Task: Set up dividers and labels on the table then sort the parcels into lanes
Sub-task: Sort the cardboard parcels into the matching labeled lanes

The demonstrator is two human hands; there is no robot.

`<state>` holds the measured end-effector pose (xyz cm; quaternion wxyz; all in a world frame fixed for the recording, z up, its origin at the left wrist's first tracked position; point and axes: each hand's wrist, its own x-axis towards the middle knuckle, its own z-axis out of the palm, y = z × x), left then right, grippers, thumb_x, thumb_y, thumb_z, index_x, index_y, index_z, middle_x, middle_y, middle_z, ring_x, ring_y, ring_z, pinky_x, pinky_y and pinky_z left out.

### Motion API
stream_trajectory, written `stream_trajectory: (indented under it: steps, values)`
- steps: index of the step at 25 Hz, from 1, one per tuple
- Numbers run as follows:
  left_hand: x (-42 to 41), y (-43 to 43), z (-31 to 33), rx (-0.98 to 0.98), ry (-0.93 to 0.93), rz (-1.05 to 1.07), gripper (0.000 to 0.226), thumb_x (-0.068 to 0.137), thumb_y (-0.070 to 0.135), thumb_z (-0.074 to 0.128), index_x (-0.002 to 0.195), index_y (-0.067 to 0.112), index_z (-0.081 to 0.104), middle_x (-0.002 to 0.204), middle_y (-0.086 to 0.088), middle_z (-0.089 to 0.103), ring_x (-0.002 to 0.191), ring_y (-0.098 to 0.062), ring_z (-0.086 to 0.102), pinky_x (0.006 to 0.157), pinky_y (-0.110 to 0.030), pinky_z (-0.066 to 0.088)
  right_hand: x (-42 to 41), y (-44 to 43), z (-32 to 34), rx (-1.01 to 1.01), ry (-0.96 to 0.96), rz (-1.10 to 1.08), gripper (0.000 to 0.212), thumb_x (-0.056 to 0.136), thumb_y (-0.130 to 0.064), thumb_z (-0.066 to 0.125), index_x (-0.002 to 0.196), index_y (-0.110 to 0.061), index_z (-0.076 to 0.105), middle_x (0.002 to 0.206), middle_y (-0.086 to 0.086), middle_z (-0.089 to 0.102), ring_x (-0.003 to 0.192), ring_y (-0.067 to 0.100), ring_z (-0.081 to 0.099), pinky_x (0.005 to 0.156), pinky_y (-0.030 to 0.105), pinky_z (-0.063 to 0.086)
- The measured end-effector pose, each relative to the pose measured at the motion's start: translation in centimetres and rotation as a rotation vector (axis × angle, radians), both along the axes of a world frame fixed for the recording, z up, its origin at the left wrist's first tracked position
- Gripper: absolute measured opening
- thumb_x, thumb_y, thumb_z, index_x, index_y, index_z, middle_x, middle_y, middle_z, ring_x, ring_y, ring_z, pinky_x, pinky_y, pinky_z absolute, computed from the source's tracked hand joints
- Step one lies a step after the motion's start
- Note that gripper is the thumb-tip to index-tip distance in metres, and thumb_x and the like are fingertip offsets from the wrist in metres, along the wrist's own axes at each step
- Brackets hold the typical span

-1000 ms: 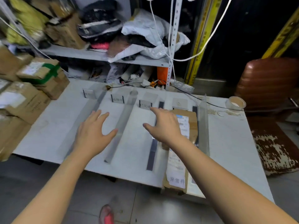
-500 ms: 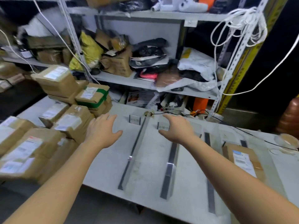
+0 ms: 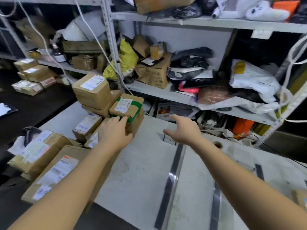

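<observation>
A heap of brown cardboard parcels fills the left end of the white table (image 3: 142, 165). My left hand (image 3: 114, 131) lies with spread fingers on a parcel under the green-taped parcel (image 3: 127, 107), thumb against its side. My right hand (image 3: 184, 130) hovers open above the table, just over a small label stand (image 3: 169, 138). Clear plastic dividers (image 3: 172, 183) with dark bases run down the table toward me. The corner of another parcel (image 3: 299, 199) shows at the right edge.
A metal shelf rack (image 3: 166, 92) behind the table holds boxes, bags and a yellow bag (image 3: 126, 58). White cables hang from the uprights. More parcels lie on a dark surface at the far left (image 3: 28, 87). A large flat parcel (image 3: 54, 173) overhangs the table's near-left edge.
My view has swung left and up from the lanes to the parcel heap. Both hands travelled left with it; my left hand now rests on a parcel in the stack.
</observation>
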<state>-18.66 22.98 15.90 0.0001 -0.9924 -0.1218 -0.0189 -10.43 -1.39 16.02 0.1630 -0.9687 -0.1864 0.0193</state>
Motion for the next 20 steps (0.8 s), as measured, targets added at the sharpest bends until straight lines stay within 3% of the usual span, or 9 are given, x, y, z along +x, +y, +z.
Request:
stream_trajectory:
  steps: [5, 11, 16, 20]
  values:
    - [4.8, 4.8, 2.1, -0.007, 0.011, 0.056, 0.071, 0.093, 0.058, 0.051, 0.154, 0.027, 0.033, 0.146, -0.003, 0.05, 0.134, -0.026, 0.046, 0.103, -0.043, 0.044, 6.0, 7.0, 0.7, 0.068, 0.021, 0.085, 0.072, 0.09, -0.059, 0.064, 0.152, -0.029, 0.042, 0.149, -0.004, 0.056, 0.136, 0.023, 0.051, 0.106, 0.043, 0.046]
    - [9.7, 13.1, 5.5, -0.017, -0.059, 0.088, 0.072, 0.094, 0.059, 0.052, 0.154, 0.024, 0.033, 0.143, -0.008, 0.048, 0.133, -0.03, 0.044, 0.097, -0.043, 0.047, 9.8, 15.8, 2.6, 0.125, 0.083, 0.089, 0.072, 0.088, -0.059, 0.067, 0.149, -0.027, 0.045, 0.142, -0.003, 0.06, 0.127, 0.022, 0.057, 0.096, 0.042, 0.054]
    - [14.5, 23.9, 6.4, -0.01, -0.082, 0.083, 0.072, 0.092, 0.061, 0.053, 0.151, 0.023, 0.037, 0.143, -0.012, 0.046, 0.134, -0.033, 0.041, 0.1, -0.047, 0.045, 12.7, 24.7, 4.3, 0.259, 0.143, 0.021, 0.075, 0.089, -0.056, 0.07, 0.152, -0.024, 0.044, 0.154, -0.002, 0.051, 0.138, 0.024, 0.05, 0.105, 0.04, 0.048]
    - [17.8, 31.0, 5.0, -0.041, -0.046, 0.165, 0.072, 0.095, 0.053, 0.056, 0.152, 0.017, 0.03, 0.145, -0.014, 0.044, 0.134, -0.033, 0.042, 0.094, -0.046, 0.046, 14.4, 31.2, 3.3, 0.497, 0.353, -0.144, 0.076, 0.087, -0.056, 0.073, 0.151, -0.022, 0.048, 0.148, 0.003, 0.054, 0.131, 0.023, 0.055, 0.099, 0.034, 0.048]
